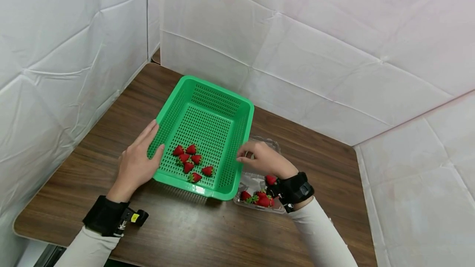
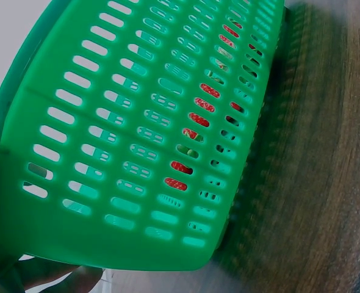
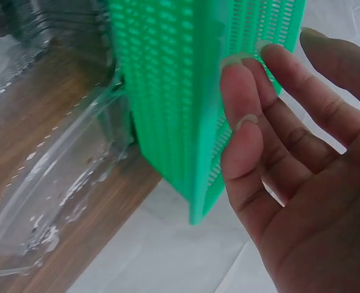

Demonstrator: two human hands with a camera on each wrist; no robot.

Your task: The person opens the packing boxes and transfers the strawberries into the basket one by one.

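Six strawberries in one green basket, both grips spread against it

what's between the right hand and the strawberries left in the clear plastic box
Nothing visible. The right hand hovers over the clear plastic clamshell box by the green perforated plastic basket; the red strawberries lie uncovered near its wrist.
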